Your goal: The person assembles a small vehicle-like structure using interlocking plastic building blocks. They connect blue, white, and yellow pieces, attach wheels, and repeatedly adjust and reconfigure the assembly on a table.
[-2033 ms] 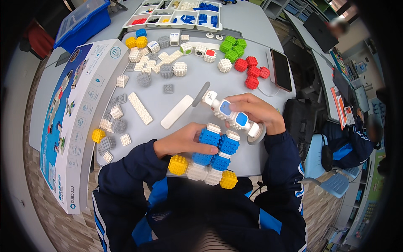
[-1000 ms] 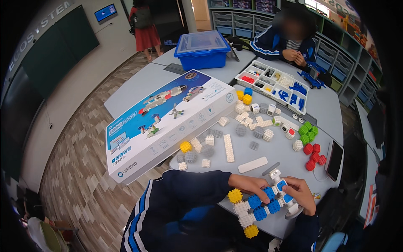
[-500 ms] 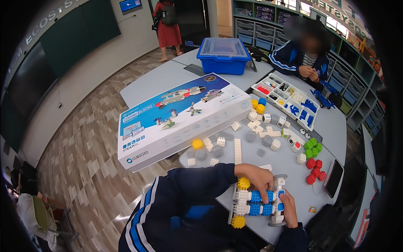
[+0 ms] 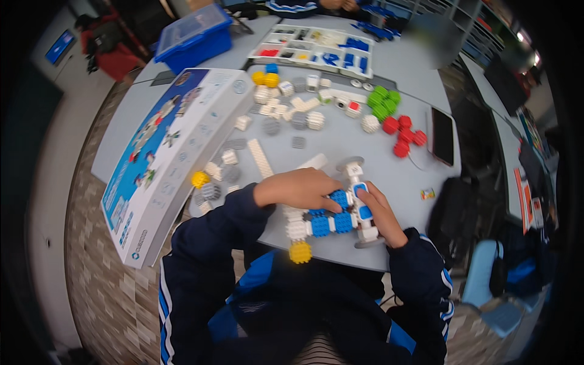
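Observation:
A model built of blue and white bricks with yellow round pieces lies on the grey table at its near edge. My left hand rests over the model's top, fingers curled on it. On the model's right side, my right hand grips the white and blue part by a grey wheel. A yellow round piece sticks out below the model over the table edge.
A big flat box lies at the left. Loose white, grey, yellow, green and red bricks are spread beyond the model. A sorting tray, a blue bin and a phone sit farther out. Another person's arms are across the table.
My head has turned from looking out across the room back down over the table. Both hands have stayed on the model, which now lies flatter near the table's edge.

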